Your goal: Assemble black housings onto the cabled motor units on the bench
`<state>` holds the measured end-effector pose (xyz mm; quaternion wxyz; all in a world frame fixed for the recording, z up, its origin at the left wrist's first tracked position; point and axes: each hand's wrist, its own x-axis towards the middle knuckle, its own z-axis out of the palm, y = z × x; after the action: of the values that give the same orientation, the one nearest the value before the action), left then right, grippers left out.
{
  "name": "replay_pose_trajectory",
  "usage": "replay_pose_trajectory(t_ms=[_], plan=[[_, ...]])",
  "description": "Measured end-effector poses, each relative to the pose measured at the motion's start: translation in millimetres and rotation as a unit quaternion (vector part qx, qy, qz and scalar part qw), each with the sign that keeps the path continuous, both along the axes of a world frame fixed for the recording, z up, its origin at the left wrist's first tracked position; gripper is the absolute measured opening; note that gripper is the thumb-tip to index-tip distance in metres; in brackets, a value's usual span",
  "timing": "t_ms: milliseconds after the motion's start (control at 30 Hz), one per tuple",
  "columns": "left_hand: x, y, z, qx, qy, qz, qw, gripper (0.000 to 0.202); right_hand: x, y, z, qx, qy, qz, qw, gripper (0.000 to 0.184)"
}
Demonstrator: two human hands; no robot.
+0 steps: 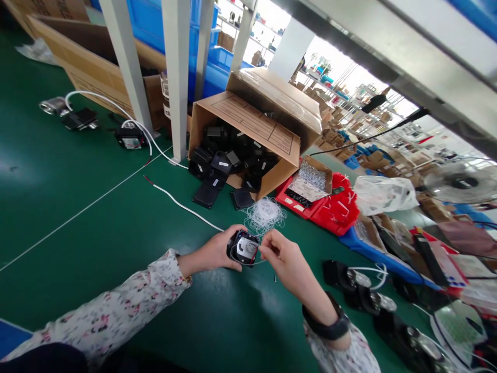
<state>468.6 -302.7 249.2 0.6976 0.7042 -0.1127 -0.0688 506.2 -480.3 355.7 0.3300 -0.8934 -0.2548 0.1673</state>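
The left hand (pixel 215 254) was curled around a small black part (pixel 243 247) with a pale metal centre, its fingers closed on the part's left side and holding it just above the green table (pixel 116 223), near the middle of the scene. The right hand (pixel 286 259) met it from the right, thumb and forefinger pinched together at the part's right rim; whether a fine strand lay between them could not be told. A black watch (pixel 329 325) sat on the right wrist, and both arms wore flowered sleeves. Just beyond the hands lay a tangle of thin white loops (pixel 266 213), and a white cable (pixel 182 205) ran off to the far left. Farther back a cardboard box (pixel 252 122) lay tipped on its side, with black parts of the same kind spilling from it onto the table. To its right stood red trays (pixel 334 210), one bearing a smaller box, and beyond those a white plastic bag (pixel 382 194).
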Motion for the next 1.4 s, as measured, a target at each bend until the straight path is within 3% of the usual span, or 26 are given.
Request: replay_pose_trajectory(t_ms=[100,233,400,633,767,933,1100,1400], plan=[[0.3,0.1,0.2,-0.013,0.005,-0.006,1.000,0.083,6.0,-5.8,-2.5,-0.004,0.006,0.006,1.000,0.010],[0.7,0.9,1.8,-0.011,0.007,-0.011,1.000,0.083,18.9,-7.2,-18.0,-0.006,-0.011,0.016,1.000,0.008],[-3.9,1.4,3.7,0.036,-0.004,0.011,0.999,0.089,33.3,1.9,-32.3,-0.004,-0.068,0.022,0.997,0.008],[-11.5,-2.3,-1.5,0.068,0.026,0.028,0.997,0.093,38.7,12.8,-35.2,-0.004,-0.049,0.000,0.999,0.010],[-11.1,-3.1,-3.9,0.055,0.028,0.039,0.997,0.094,41.5,18.9,-36.8,-0.007,-0.042,0.013,0.999,0.024],[-10.8,-2.8,-5.0,0.024,0.049,0.046,0.997,0.102,43.9,28.7,-35.7,-0.065,-0.080,0.053,0.993,0.016],[-10.4,-3.3,-4.9,0.004,0.046,0.052,0.998,0.098,45.2,31.3,-34.4,-0.105,-0.089,0.053,0.989,0.011],[-10.3,-4.1,-9.4,0.000,0.026,0.058,0.998,0.090,51.6,32.0,-43.7,-0.062,-0.040,0.052,0.996,0.009]])
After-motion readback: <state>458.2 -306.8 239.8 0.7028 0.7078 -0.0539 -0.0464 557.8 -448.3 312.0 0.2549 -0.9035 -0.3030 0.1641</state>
